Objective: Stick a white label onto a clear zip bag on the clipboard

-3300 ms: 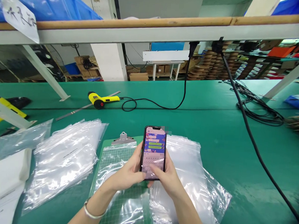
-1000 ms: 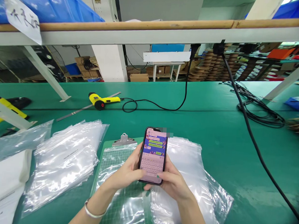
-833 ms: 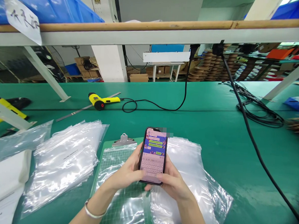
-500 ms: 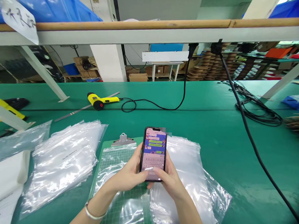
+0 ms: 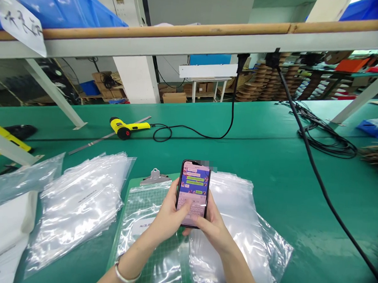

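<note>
A smartphone (image 5: pixel 193 188) showing a chat and a keyboard is held upright between both hands. My left hand (image 5: pixel 169 212) grips its left edge, the thumb over the keyboard. My right hand (image 5: pixel 214 225) holds the right edge and lower corner, its thumb at the bottom of the screen. Below the hands lies a green clipboard (image 5: pixel 117 243) with a metal clip (image 5: pixel 155 177). On it rests a clear plastic bag (image 5: pixel 165 269) with a printed label (image 5: pixel 142 226), partly hidden by my left arm. A stack of clear zip bags (image 5: pixel 236 211) lies right of the clipboard.
More labelled bags (image 5: pixel 84 195) and white sheets (image 5: pixel 3 237) lie to the left. Behind them sits a yellow heat gun (image 5: pixel 124 127) with its cord, near a steel ruler (image 5: pixel 94 143). A black cable (image 5: pixel 317 165) hangs at the right beside coiled cables (image 5: pixel 328 136). A shelf rail (image 5: pixel 181 42) crosses above.
My left thumb has moved up over the keyboard, and the left forearm has shifted right, uncovering the printed label. The phone has tilted and moved slightly left.
</note>
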`<state>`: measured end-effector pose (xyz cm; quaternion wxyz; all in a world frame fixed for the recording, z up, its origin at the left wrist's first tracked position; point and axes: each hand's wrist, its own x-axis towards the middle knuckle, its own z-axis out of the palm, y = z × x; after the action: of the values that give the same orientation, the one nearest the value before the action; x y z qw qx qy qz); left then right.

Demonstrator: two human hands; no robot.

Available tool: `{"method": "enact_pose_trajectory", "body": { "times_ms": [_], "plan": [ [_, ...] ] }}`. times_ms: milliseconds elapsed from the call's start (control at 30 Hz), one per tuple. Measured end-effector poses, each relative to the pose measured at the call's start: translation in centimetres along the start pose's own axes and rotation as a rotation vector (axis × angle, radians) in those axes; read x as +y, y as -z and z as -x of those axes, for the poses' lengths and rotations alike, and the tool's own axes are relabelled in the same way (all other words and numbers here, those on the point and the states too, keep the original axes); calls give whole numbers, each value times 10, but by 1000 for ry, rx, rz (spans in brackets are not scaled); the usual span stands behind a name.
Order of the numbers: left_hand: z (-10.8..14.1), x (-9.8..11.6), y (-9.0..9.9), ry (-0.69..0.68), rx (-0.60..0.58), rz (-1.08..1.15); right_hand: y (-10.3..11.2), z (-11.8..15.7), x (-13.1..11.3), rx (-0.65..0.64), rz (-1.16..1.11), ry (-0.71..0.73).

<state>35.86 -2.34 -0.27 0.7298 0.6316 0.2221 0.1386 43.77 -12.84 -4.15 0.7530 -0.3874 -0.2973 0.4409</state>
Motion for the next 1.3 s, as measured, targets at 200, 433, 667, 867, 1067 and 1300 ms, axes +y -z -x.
{"method": "enact_pose_trajectory", "body": {
  "times_ms": [200,433,667,867,1067,1300],
  "plan": [
    [3,5,9,28,-378,150,4,1,-2,-12,-51,-34],
    [3,5,13,44,-343,156,3,1,-2,-23,-42,-30],
    [5,6,10,51,-401,184,-3,-1,-3,57,72,-10],
    [4,-1,10,60,-403,177,-2,-2,-1,107,76,-9],
    [1,6,10,57,-363,237,0,0,-1,25,-45,6],
    [2,7,10,54,-299,146,1,0,-1,14,-59,13]
  ]
}}
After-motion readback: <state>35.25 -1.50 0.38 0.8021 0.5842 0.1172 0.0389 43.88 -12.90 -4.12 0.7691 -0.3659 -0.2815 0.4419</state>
